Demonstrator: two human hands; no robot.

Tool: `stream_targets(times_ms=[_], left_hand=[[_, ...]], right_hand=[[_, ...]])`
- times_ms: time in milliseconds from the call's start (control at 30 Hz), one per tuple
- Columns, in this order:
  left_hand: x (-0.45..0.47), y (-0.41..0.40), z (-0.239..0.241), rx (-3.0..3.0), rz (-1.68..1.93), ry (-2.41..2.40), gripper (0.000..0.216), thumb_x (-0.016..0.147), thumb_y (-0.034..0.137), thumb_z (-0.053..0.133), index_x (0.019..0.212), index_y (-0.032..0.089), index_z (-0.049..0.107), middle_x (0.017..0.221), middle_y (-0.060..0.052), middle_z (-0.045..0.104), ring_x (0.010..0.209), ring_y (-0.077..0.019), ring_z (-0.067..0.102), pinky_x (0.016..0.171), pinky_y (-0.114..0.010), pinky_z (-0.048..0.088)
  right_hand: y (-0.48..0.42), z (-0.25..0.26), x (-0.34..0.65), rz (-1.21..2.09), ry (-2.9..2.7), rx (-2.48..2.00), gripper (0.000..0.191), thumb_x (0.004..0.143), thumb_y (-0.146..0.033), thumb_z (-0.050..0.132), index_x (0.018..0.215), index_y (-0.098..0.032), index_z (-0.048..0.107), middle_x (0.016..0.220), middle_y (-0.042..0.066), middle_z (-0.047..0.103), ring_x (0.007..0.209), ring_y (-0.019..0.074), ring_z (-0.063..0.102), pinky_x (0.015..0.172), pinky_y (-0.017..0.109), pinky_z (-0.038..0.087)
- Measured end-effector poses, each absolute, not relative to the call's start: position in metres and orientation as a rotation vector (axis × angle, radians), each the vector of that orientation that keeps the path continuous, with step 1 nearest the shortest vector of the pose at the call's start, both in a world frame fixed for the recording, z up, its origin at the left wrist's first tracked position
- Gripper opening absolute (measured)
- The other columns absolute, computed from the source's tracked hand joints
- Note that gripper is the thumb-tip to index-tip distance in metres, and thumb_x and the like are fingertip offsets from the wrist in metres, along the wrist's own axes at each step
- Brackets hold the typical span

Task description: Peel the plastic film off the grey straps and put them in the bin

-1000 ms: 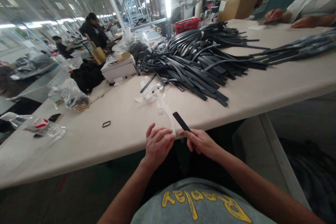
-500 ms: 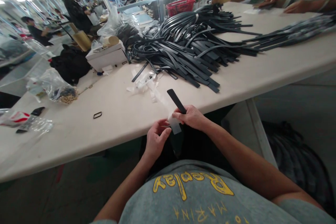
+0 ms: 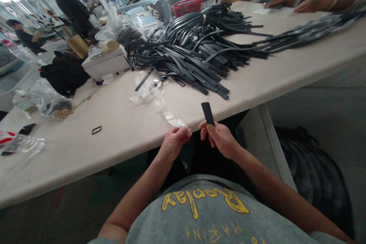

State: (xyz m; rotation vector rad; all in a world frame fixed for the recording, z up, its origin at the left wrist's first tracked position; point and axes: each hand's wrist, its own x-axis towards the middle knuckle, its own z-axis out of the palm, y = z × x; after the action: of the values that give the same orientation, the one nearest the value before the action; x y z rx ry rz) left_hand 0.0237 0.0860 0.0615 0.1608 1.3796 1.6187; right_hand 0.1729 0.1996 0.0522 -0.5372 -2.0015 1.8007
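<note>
My left hand (image 3: 175,143) pinches the end of a thin whitish translucent strip (image 3: 169,117) at the table's front edge. The strip trails back over the tabletop to a crumpled clear heap. To the right, my right hand (image 3: 221,137) is closed on a short black strap (image 3: 207,113), whose rounded end points up and away from me. A gap separates the two hands. On the table to the left lies a black oval ring (image 3: 96,130), touched by neither hand. Past my hands spreads a pile of black straps (image 3: 185,57).
A white box (image 3: 105,64) with a tape roll (image 3: 110,46) stands at the left back, near a black cloth bundle (image 3: 64,72). Plastic bags (image 3: 50,99) lie at the left. Another person's hands (image 3: 305,5) work at the far right. A red basket (image 3: 187,7) stands behind the pile.
My hands have moved apart. The left now pinches the whitish strip, which was beside the strap in my right hand; the strap has shifted right and stands more upright. The view has shifted slightly.
</note>
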Motion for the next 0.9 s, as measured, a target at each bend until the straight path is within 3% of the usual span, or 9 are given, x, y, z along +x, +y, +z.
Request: stream_targets(times_ms=[200, 333, 633, 700, 833, 900], left_hand=[[0.030, 0.108, 0.061, -0.029, 1.716, 1.243, 0.035, 0.063, 0.037, 0.087, 0.076, 0.016, 0.061, 0.078, -0.001, 0.071, 0.070, -0.0134, 0.067, 0.077, -0.029, 0.054], [0.037, 0.114, 0.057, -0.005, 1.664, 1.220, 0.032, 0.069, 0.039, 0.084, 0.081, 0.016, 0.065, 0.083, -0.003, 0.073, 0.078, -0.0160, 0.069, 0.080, -0.029, 0.053], [0.045, 0.114, 0.054, 0.086, 1.633, 1.200, 0.037, 0.062, 0.041, 0.088, 0.079, 0.016, 0.068, 0.082, -0.003, 0.073, 0.079, -0.0160, 0.069, 0.079, -0.027, 0.054], [0.051, 0.110, 0.052, 0.110, 1.611, 1.210, 0.038, 0.059, 0.041, 0.089, 0.078, 0.015, 0.069, 0.081, -0.004, 0.073, 0.077, -0.0161, 0.069, 0.075, -0.026, 0.055], [0.065, 0.100, 0.045, 0.151, 1.532, 1.207, 0.042, 0.060, 0.041, 0.088, 0.084, 0.011, 0.071, 0.079, -0.006, 0.071, 0.059, -0.0126, 0.063, 0.052, -0.021, 0.049], [0.068, 0.098, 0.041, 0.105, 1.577, 1.220, 0.041, 0.061, 0.040, 0.088, 0.083, 0.011, 0.071, 0.079, -0.006, 0.071, 0.061, -0.0122, 0.063, 0.055, -0.021, 0.049]], right_hand=[[0.173, 0.043, 0.215, 1.743, -2.453, -0.679, 0.042, 0.098, -0.043, 0.031, 0.077, -0.019, 0.060, 0.065, 0.001, 0.064, 0.059, 0.0149, 0.057, 0.058, 0.025, 0.039], [0.171, 0.043, 0.216, 1.711, -2.409, -0.751, 0.043, 0.097, -0.043, 0.030, 0.076, -0.020, 0.060, 0.065, 0.002, 0.065, 0.062, 0.0164, 0.059, 0.061, 0.027, 0.039], [0.169, 0.042, 0.208, 1.733, -2.408, -0.760, 0.042, 0.097, -0.042, 0.034, 0.076, -0.019, 0.062, 0.064, 0.003, 0.067, 0.061, 0.0175, 0.061, 0.063, 0.028, 0.040], [0.170, 0.038, 0.203, 1.804, -2.355, -0.735, 0.045, 0.098, -0.044, 0.032, 0.075, -0.018, 0.061, 0.062, 0.003, 0.066, 0.058, 0.0164, 0.060, 0.060, 0.027, 0.041], [0.175, 0.035, 0.198, 2.059, -2.179, -0.675, 0.051, 0.098, -0.053, 0.030, 0.079, -0.017, 0.059, 0.062, 0.002, 0.063, 0.041, 0.0108, 0.048, 0.043, 0.023, 0.037], [0.177, 0.034, 0.212, 2.062, -2.115, -0.648, 0.047, 0.098, -0.054, 0.034, 0.089, -0.016, 0.061, 0.070, 0.003, 0.065, 0.044, 0.0101, 0.052, 0.046, 0.023, 0.041]])
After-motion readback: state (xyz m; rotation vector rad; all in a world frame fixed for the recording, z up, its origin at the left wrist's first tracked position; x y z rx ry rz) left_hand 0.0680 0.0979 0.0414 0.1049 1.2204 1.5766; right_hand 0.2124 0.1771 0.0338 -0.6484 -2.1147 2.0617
